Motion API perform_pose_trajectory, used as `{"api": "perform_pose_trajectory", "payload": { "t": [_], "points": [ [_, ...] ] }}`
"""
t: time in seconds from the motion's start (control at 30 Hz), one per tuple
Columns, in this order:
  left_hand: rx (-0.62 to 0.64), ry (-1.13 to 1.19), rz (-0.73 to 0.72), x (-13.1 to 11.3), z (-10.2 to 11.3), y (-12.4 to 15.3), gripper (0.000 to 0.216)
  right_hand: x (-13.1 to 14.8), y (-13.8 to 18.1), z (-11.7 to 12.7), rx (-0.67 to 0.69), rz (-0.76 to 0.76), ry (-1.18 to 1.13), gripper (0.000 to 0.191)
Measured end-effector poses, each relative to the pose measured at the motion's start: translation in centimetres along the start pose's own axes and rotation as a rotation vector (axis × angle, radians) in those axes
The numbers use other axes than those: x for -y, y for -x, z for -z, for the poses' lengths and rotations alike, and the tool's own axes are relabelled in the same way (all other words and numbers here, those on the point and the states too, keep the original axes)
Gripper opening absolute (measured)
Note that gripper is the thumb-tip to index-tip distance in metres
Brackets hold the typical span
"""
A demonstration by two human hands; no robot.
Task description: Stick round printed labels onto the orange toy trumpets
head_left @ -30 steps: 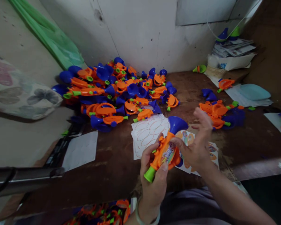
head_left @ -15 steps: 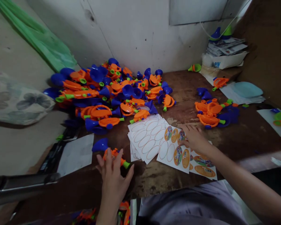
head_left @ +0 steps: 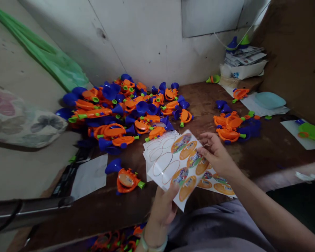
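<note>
A sticker sheet (head_left: pixel 161 173) with oval orange and coloured stickers, some ovals blank, is held up tilted above the table. My left hand (head_left: pixel 165 206) grips its lower edge, thumb on the front and fingers behind. At the right edge, my right hand (head_left: pixel 217 154) has its thumb against the sheet, fingers curled; whether a sticker is lifted cannot be seen. Left of the sheet lies an orange toy trumpet (head_left: pixel 126 180) with a blue bell, a green mouthpiece and an oval label. Another printed sticker sheet (head_left: pixel 222 189) and a stack of used backing sheets (head_left: pixel 148 147) lie underneath.
Many toy trumpets (head_left: pixel 112 131) are heaped at the back left, and a smaller group (head_left: pixel 229 126) lies at the right. A white paper (head_left: pixel 90 175) is at the left. A box of papers (head_left: pixel 244 68) and a light blue dish (head_left: pixel 270 100) stand at the back right.
My left hand has left the toy trumpet and moved right to grip the sticker sheet. The sheet has been raised off the table and tilted, with my right hand at its edge.
</note>
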State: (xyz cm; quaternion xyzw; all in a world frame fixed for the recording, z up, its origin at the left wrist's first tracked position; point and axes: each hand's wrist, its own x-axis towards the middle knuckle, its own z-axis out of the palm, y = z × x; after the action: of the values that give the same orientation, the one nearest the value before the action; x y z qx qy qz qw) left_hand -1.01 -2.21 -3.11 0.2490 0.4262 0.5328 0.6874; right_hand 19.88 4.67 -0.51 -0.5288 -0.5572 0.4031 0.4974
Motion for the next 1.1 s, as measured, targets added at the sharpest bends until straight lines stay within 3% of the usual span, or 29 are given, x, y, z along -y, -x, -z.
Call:
{"api": "perform_pose_trajectory", "payload": {
  "t": [0.07, 0.17, 0.27, 0.4, 0.63, 0.87, 1.0, 1.1],
  "points": [
    [-0.074, 0.030, 0.058, -0.8, -1.0, 0.2, 0.069, 0.7, 0.7, -0.8, -0.061, 0.081, 0.073, 0.031],
    [-0.150, 0.038, 0.013, -1.8, -2.2, 0.3, 0.070, 2.0, 1.8, -1.1, -0.202, 0.354, 0.374, 0.024],
    [-0.190, 0.026, -0.055, -2.2, -2.9, 0.3, 0.071, 3.1, 2.9, -1.1, -0.136, 0.527, 0.535, 0.015],
    [-0.235, 0.045, -0.072, -1.9, -3.2, 0.4, 0.072, 3.6, 3.5, -1.7, 0.026, 0.514, 0.485, 0.004],
    [-0.266, 0.033, -0.066, -2.0, -3.3, 0.4, 0.068, 3.3, 3.1, -2.4, 0.003, 0.488, 0.362, 0.002],
    [-0.313, 0.135, 0.000, -2.2, -4.4, 0.5, 0.080, 2.4, 3.6, -3.4, -0.243, 0.744, 0.508, 0.014],
    [-0.347, 0.168, 0.010, -2.3, -4.4, 0.5, 0.079, 2.2, 3.6, -3.8, -0.239, 0.781, 0.486, 0.021],
    [-0.374, 0.178, 0.047, -2.9, -3.8, -0.1, 0.068, 2.8, 4.1, -3.4, -0.134, 0.864, 0.453, 0.018]
  ]
}}
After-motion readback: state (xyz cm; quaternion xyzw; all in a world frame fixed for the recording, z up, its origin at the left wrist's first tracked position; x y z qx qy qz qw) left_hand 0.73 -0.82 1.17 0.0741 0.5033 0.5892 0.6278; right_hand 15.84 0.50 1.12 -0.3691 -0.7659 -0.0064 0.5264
